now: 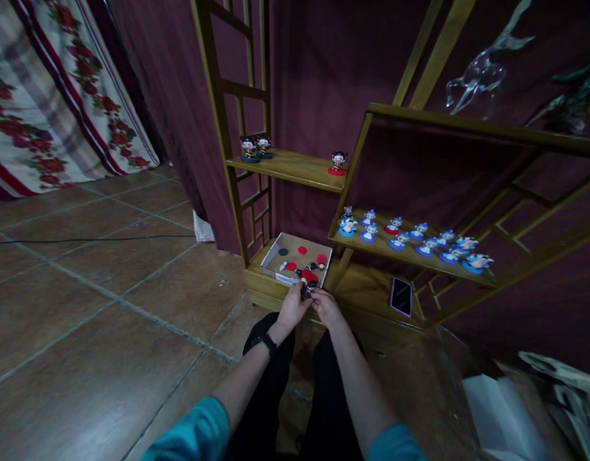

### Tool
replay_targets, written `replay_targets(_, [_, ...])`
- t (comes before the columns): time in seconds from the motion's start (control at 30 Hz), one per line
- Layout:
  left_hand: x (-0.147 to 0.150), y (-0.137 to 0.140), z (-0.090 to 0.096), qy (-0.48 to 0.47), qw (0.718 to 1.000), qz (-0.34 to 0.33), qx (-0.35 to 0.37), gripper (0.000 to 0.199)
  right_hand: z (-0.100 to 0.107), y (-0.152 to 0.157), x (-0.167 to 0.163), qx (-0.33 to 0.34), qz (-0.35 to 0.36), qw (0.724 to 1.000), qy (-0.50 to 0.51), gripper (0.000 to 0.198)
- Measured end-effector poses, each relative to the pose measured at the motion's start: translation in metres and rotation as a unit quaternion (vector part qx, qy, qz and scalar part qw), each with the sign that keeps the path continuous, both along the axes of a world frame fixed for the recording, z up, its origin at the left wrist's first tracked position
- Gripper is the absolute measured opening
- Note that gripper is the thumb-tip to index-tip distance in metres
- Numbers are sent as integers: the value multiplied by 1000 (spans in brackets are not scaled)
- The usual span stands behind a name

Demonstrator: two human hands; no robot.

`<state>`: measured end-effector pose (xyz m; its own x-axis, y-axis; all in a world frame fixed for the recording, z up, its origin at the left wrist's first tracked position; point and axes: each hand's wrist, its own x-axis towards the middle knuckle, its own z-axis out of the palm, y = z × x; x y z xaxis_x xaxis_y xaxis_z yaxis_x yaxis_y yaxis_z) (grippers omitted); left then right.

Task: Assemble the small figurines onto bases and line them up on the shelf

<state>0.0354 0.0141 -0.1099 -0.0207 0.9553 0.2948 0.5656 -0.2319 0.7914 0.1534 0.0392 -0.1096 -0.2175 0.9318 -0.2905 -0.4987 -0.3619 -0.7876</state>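
Observation:
My left hand and my right hand meet at the near edge of a shallow cardboard box. Between my fingertips is a small black-haired figurine, with both hands closed on it; its lower part is dark and partly hidden. Inside the box lie red discs, a dark disc, and more small figurines on their sides. Two similar figurines stand on dark bases at the left of the shelf above. Another figurine stands on a red base at that shelf's right end.
Several blue-and-white figurines line the right shelf. A phone lies on the bottom board. A clear glass animal stands on the upper right shelf. Wooden posts frame the unit; a dark cable crosses the tiled floor.

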Motion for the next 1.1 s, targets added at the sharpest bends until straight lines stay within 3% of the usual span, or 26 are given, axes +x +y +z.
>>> replay_targets(0.37, [-10,-1,18,226,972,-46,-37,34,-4,0,-1,18,-17,1000,-16,15])
replay_targets(0.63, [-19,4,21,187,978,-85,-23,33,-5,2,-4,19,-22,999,-20,18])
replay_targets(1.1, [-15,2,18,230,973,-20,-19,37,-18,8,-7,5,-36,999,-22,21])
